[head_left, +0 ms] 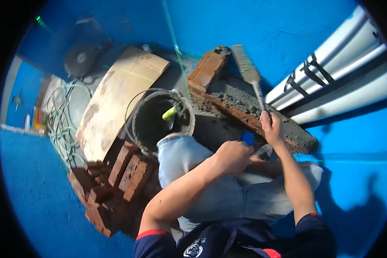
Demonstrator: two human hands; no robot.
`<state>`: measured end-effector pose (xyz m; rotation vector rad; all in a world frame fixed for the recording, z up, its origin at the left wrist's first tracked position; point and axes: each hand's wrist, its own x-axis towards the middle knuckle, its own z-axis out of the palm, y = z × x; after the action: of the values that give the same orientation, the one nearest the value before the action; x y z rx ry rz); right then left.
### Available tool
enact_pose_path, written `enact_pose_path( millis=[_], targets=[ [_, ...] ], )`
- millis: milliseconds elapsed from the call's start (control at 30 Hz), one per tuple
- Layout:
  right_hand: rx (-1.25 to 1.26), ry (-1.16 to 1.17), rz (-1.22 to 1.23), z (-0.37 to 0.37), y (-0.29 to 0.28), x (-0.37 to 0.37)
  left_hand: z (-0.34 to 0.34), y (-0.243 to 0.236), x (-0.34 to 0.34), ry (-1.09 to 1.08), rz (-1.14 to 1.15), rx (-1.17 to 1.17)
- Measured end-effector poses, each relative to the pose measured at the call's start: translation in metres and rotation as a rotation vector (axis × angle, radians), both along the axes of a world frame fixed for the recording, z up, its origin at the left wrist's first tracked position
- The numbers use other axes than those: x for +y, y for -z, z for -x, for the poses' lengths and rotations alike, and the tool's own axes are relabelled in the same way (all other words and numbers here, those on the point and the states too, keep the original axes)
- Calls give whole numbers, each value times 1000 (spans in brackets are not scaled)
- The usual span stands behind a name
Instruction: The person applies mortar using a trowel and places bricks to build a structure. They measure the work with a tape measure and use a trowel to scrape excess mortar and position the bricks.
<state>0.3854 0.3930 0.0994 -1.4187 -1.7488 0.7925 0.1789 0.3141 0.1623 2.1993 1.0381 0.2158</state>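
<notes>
My right hand [271, 127] is closed round the thin handle of a flat, paddle-shaped tool [245, 65]. Its broad end is smeared with mortar and points away from me toward the blue wall. My left hand [234, 157] is closed above my knees, at a small object with a round blue end [247, 138]; the rest of that object is mostly hidden. Beyond both hands, grey mortar [241, 96] lies along a low row of bricks [241, 118]. A red brick [206, 71] sits at the far left end of the row.
A mortar-stained bucket [138, 122] holds a tool with a yellow-green handle [171, 112]. Loose bricks [133, 172] are heaped at left, near a tan board [116, 99] and coiled green cord [62, 112]. Strapped white pipes [331, 64] lean at right. A green string [171, 28] hangs ahead.
</notes>
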Motion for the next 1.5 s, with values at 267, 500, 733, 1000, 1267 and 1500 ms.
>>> enact_pose_path(
  millis=[267,500,733,1000,1267,1500],
  targets=[
    [-98,180,324,18,65,-7,46,-62,-92,-281,-358,-691],
    [526,141,868,-16,-2,-51,167,-13,-226,-1493,-150,-290],
    [478,237,863,-40,-6,-98,234,91,-249,-1400,-381,549],
    [546,450,841,-46,0,-132,214,157,-255,-1287,-483,865],
    [517,490,915,-54,7,-136,223,101,-264,-1400,-148,215],
    [687,367,881,-55,-1,-140,223,9,-259,-1516,372,-1193]
  ],
)
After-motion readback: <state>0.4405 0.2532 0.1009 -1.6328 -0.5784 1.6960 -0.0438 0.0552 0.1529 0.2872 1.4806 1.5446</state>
